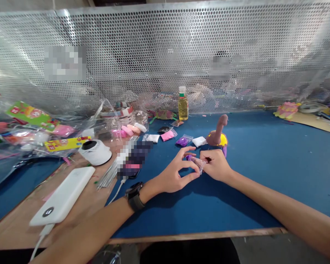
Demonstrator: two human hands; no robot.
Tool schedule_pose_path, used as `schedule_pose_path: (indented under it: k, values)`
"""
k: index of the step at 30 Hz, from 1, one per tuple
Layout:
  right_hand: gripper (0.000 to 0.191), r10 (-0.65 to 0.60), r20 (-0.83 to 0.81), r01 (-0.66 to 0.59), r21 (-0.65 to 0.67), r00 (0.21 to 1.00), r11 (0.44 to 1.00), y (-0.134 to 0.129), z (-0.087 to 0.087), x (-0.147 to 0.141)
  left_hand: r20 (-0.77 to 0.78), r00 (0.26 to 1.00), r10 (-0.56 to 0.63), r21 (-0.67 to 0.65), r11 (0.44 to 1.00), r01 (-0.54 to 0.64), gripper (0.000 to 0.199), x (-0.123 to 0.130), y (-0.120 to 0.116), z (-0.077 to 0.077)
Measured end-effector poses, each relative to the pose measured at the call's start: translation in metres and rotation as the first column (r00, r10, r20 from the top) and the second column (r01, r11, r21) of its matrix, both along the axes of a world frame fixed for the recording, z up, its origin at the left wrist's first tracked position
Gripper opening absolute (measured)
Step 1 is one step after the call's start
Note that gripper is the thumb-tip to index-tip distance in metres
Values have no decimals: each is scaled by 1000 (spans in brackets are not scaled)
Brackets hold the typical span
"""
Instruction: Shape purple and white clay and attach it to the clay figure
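Observation:
My left hand (178, 170) wears a dark watch on its wrist, and its thumb and a finger pinch the edge of a small clear plastic packet (197, 164). Its other fingers arch over the packet. Brownish material shows inside, with purple at the left end. My right hand (217, 165) is closed like a fist on the packet's right end; what lies inside the fist is hidden. Just behind the right hand stands a clay figure (216, 137) with a long brown neck, a yellow middle and purple below.
Small packets of purple (184, 140), white (199, 141) and pink clay (167, 135) lie behind my hands. A bottle of yellow liquid (183, 106) stands by the perforated metal screen (154, 55). At left are a phone (134, 157), a white power bank (63, 196) and a white roll (96, 156).

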State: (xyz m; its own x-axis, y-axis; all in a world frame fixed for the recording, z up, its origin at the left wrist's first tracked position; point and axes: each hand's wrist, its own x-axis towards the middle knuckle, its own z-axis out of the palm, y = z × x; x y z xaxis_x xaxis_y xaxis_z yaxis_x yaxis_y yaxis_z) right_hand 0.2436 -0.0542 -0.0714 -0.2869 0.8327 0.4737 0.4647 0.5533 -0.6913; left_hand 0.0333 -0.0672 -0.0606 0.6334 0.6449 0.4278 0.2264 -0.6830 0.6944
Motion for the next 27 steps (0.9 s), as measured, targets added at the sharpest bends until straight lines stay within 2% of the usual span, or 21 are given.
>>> schedule_pose_path:
  k: [3, 6, 10, 13, 16, 20, 24, 27]
  values:
    - [59, -40, 30, 37, 98, 999, 995, -1, -3, -3, -12, 1000, -18, 21, 1000, 18, 7, 3, -4, -2]
    - [57, -70, 57, 62, 131, 996, 989, -3, -5, -6, -32, 999, -5, 31, 1000, 6, 8, 5, -8, -3]
    - [50, -50, 31, 47, 88, 998, 995, -5, -7, -7, -73, 997, -9, 51, 999, 13, 9, 5, -9, -4]
    - [50, -26, -25, 26, -21, 999, 999, -4, -6, -6, -41, 999, 1, 45, 999, 1, 8, 5, -6, -6]
    - [52, -9, -70, -4, -182, 998, 983, 0, -5, -2, 94, 992, 89, -70, 994, -83, 8, 6, 0, -7]
    - [57, -40, -118, -3, -344, 992, 939, 5, -8, 0, 215, 954, 208, -326, 936, -130, 21, 5, 11, -8]
    - [46, -52, -226, -61, -467, 973, 882, 8, -9, -2, 250, 926, 282, -437, 886, -152, 26, 3, 23, -13]
    - [37, -43, -318, -131, -505, 947, 853, 7, -5, -5, 293, 902, 319, -531, 838, -124, 27, 1, 30, -14]
